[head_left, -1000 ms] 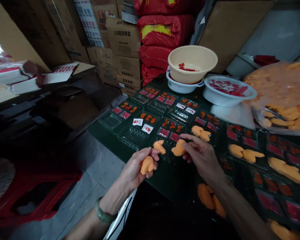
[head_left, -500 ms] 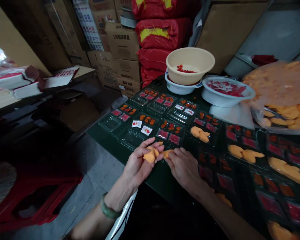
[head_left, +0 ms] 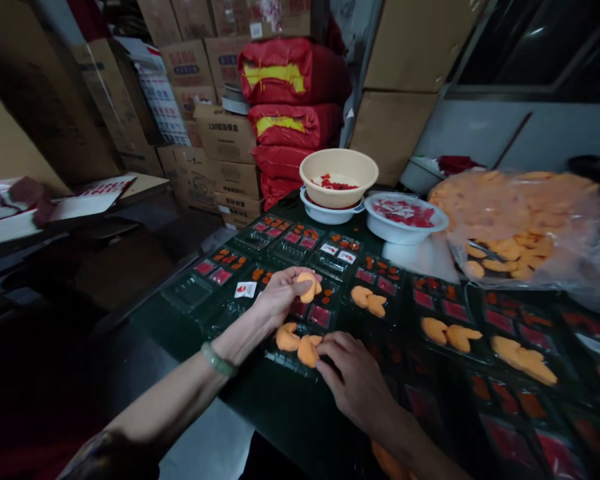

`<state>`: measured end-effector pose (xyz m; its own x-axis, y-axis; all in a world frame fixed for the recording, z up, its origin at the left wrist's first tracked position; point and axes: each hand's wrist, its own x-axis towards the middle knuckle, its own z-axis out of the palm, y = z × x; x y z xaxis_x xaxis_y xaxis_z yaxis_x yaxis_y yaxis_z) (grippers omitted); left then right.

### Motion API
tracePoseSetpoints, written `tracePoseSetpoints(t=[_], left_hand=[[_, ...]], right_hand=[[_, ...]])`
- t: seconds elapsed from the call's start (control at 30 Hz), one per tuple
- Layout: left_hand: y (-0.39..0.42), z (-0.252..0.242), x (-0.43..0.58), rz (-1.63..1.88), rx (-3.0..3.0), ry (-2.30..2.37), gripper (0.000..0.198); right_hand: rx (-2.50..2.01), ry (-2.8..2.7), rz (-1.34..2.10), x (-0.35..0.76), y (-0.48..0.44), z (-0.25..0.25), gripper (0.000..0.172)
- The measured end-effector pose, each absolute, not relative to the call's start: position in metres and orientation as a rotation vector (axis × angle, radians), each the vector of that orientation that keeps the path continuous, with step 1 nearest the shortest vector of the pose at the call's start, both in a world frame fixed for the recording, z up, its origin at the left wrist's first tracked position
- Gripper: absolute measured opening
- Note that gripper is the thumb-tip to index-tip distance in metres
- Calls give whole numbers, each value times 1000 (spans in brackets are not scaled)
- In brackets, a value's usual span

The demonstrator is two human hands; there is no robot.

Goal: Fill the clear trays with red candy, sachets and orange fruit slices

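Observation:
Pinched in my left hand (head_left: 280, 293) is an orange folded piece (head_left: 308, 287), shaped like a fortune cookie, held above the trays. My right hand (head_left: 350, 373) has its thumb and fingertips closed on the right edge of a second orange fortune cookie (head_left: 307, 351). That one lies in the near compartment of a clear plastic tray (head_left: 293, 363), beside another fortune cookie (head_left: 287, 337). Red packets (head_left: 320, 316) and small orange-red pieces fill the tray's far compartments; my left hand partly hides them.
Several similar trays cover the dark green table (head_left: 275, 407). At the back stand a cream basin (head_left: 340, 163) and a white basin of red packets (head_left: 400, 233). A large plastic bag of orange cookies (head_left: 510, 220) lies right. Cardboard boxes (head_left: 225, 137) and red bundles (head_left: 295, 70) are stacked behind.
The view has tilted up and turned right. My hands have separated; two orange fortune cookies now show in the near tray. My left hand is farther forward, still holding one.

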<state>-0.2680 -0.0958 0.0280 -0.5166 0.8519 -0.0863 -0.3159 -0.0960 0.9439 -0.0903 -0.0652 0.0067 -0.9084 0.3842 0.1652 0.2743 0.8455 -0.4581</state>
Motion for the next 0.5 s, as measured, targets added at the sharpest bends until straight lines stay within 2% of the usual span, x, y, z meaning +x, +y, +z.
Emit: tracePoseSetpoints(t=[0.27, 0.4, 0.5], left_hand=[[37, 4, -311, 1397, 972, 1841, 11], [53, -12, -318, 1181, 1105, 2137, 21], [51, -17, -323, 1016, 1199, 2360, 11]], right_hand=[[-512, -2574, 957, -7, -25, 10, 19], [-614, -2576, 913, 32, -7, 0, 16], [-677, -2568, 891, 56, 4, -10, 16]])
